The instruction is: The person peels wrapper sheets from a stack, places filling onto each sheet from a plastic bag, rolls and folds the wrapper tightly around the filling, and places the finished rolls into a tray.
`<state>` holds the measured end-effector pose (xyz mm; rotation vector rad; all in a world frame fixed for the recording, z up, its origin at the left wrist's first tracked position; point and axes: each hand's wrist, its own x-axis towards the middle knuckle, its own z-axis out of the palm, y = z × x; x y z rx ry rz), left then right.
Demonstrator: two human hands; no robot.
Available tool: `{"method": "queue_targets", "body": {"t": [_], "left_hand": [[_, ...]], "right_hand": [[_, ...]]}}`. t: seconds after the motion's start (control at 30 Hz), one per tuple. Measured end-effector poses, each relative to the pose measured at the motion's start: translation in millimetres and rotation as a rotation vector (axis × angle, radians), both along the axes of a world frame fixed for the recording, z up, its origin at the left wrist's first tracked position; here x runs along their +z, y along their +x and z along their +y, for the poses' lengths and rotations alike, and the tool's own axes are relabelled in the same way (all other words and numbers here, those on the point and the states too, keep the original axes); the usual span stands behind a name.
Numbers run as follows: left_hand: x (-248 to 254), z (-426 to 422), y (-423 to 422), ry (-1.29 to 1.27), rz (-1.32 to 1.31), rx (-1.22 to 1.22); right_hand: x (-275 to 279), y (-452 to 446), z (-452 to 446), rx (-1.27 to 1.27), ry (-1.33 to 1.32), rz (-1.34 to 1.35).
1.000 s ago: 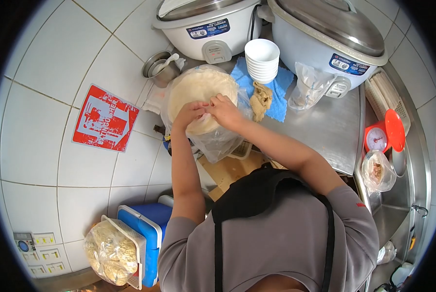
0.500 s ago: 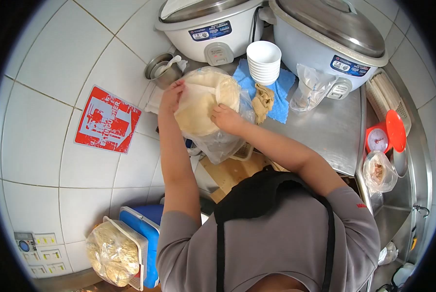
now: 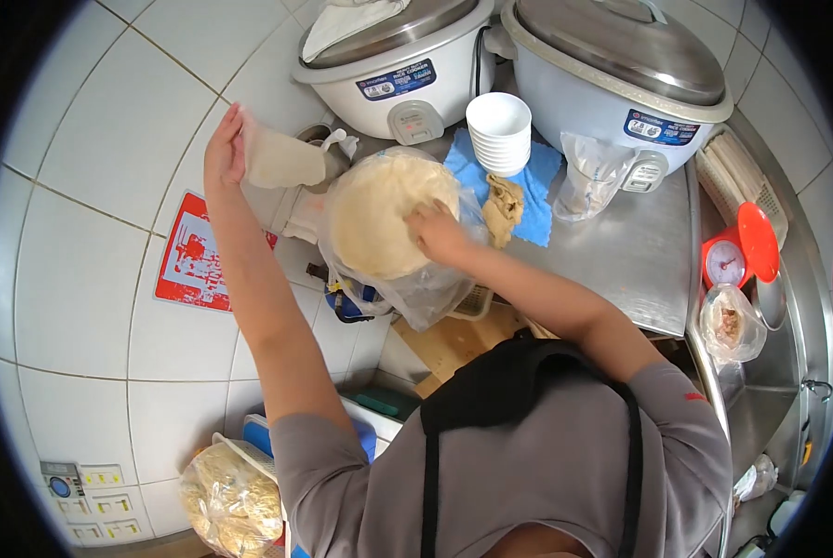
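Observation:
My left hand (image 3: 224,153) is raised at the far left, closed on the edge of a thin pale dough wrapper (image 3: 281,160) that hangs out to the right, in front of the tiled wall. A round stack of similar wrappers (image 3: 374,209) sits in a clear plastic bag (image 3: 407,298) folded down around it. On the right part of the stack rests my right hand (image 3: 437,232), fingers loosely bent on the top surface with nothing visibly gripped. A metal pot (image 3: 314,135) stands just behind the stack.
Two large rice cookers (image 3: 407,93) (image 3: 612,102) line the back. Stacked white bowls (image 3: 500,130) stand on a blue cloth (image 3: 537,209) beside a tan rag (image 3: 503,209). Farther right are a plastic bag (image 3: 588,177), a red scale (image 3: 725,260) and a bag of food (image 3: 731,325).
My left hand has moved up and left, lifting one wrapper off the stack. My right hand has stayed on the stack. The camera view has shifted slightly.

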<state>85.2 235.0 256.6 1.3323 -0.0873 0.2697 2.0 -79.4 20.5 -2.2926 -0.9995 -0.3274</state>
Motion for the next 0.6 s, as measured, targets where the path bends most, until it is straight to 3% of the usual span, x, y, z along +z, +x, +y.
{"method": "queue_targets", "body": {"t": [0.13,0.2,0.3,0.37,0.43,0.53,0.6], "left_hand": [[48.1,-63.1,-27.2,0.290,0.079,-0.467],[61.5,-106.1,-46.2,0.418,0.048,-0.533],[62.4,-167.1,-66.4,0.520,-0.002,-0.659],[58.0,-202.6,-75.2,0.576,-0.017,-0.731],[53.0,-237.7,-87.1,0.636,0.007,-0.775],[35.2,-289.3,-85.5,0.684,-0.083,-0.849],[6.6,-332.8,-77.5,0.635,-0.220,-0.847]], "right_hand": [[71.7,1.9,-26.8,0.026,0.455,0.077],[109.0,10.8,-46.1,-0.029,0.547,-0.074],[166.9,2.6,-79.9,0.103,0.675,-0.003],[186.8,-7.0,-111.0,0.198,0.619,0.201],[195.6,-19.3,-146.7,0.261,0.538,0.357],[187.8,-49.6,-204.8,0.091,0.437,0.566],[168.1,-73.6,-239.6,0.008,0.684,0.568]]}}
